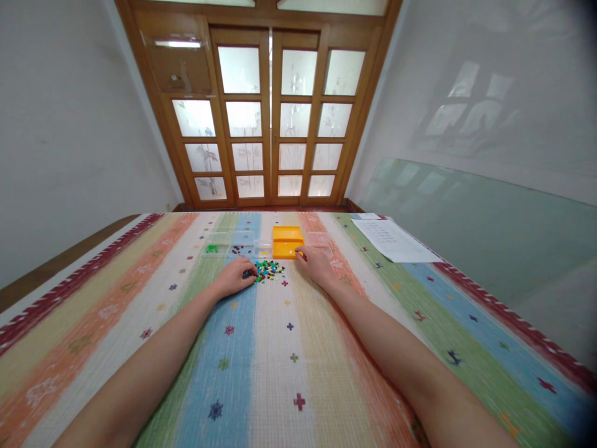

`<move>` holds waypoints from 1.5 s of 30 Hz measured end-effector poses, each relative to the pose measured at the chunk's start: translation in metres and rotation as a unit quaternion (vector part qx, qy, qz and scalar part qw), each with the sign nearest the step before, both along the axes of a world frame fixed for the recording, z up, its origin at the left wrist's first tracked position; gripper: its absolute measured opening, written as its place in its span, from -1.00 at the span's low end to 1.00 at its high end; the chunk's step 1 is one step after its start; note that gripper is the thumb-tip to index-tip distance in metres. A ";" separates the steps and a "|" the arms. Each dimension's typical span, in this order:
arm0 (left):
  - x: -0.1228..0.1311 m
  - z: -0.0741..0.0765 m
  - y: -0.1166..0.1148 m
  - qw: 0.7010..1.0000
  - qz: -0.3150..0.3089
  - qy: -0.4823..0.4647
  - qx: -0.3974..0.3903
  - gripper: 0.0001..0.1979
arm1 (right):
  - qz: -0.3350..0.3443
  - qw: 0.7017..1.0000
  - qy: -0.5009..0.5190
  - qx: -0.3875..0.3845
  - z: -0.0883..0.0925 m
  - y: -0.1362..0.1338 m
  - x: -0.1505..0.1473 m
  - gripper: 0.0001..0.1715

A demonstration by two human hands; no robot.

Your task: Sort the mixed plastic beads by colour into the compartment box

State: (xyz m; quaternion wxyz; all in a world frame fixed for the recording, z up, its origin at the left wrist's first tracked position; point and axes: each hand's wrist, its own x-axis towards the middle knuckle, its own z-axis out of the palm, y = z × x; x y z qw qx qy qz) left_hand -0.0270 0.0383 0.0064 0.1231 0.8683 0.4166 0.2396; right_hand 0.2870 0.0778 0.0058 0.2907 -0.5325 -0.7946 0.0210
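Curling at the mixed pile [269, 271] mid-frame, the left hand [237, 277] is hiding its tips; I cannot tell its hold. Nearly pinching, the right hand [317, 262] is reaching the orange box [288, 233], its hold unclear. Green bits [212, 249] and dark bits [241, 250] are sitting sorted, left of middle; many are waiting. Paper [394, 241], right, is showing writing too tiny to read.

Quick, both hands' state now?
Left hand: curled at the pile of small multicoloured pieces; grip unclear.
Right hand: curled at the open yellow rectangular plastic box; grip unclear.
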 end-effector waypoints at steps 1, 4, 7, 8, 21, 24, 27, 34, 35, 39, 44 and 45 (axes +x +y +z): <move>0.000 0.000 0.000 1.000 -0.003 0.000 -0.004 -0.87 | -0.001 1.000 0.003 -0.002 0.000 0.000 0.000 -0.72; 0.001 -0.001 0.001 1.000 -0.003 -0.002 -0.013 -0.87 | -0.001 1.000 0.014 -0.004 0.000 0.000 0.001 -0.73; 0.001 -0.003 0.001 0.999 0.013 -0.026 -0.023 -0.87 | 0.008 1.000 0.025 0.011 -0.003 0.002 0.002 -0.74; 0.000 -0.004 0.001 0.998 0.025 -0.040 -0.029 -0.87 | 0.012 0.999 0.028 0.016 -0.003 0.002 0.002 -0.74; -0.012 -0.007 0.009 0.985 0.108 -0.127 -0.030 -0.81 | 0.048 0.998 0.030 0.022 -0.004 0.000 -0.001 -0.75; -0.020 -0.012 0.015 0.980 0.133 -0.147 -0.009 -0.78 | 0.053 0.998 0.035 0.023 -0.007 0.001 -0.002 -0.75; -0.030 -0.017 0.022 0.968 0.175 -0.178 -0.001 -0.76 | 0.054 0.997 0.039 0.025 -0.009 0.002 -0.002 -0.74; -0.045 -0.025 0.032 0.926 0.265 -0.266 -0.027 -0.71 | 0.067 0.996 0.047 0.027 -0.011 0.004 -0.001 -0.76; -0.046 -0.026 0.032 0.923 0.269 -0.272 -0.034 -0.70 | 0.069 0.996 0.048 0.027 -0.011 0.004 -0.001 -0.76; -0.048 -0.030 0.036 0.919 0.270 -0.284 -0.053 -0.62 | 0.069 0.997 0.041 0.021 -0.011 0.004 -0.003 -0.75; -0.049 -0.033 0.040 0.930 0.257 -0.255 -0.065 -0.54 | 0.075 0.996 0.030 0.021 -0.011 0.003 -0.005 -0.75; -0.049 -0.033 0.040 0.932 0.254 -0.248 -0.070 -0.53 | 0.077 0.996 0.029 0.021 -0.011 0.003 -0.006 -0.75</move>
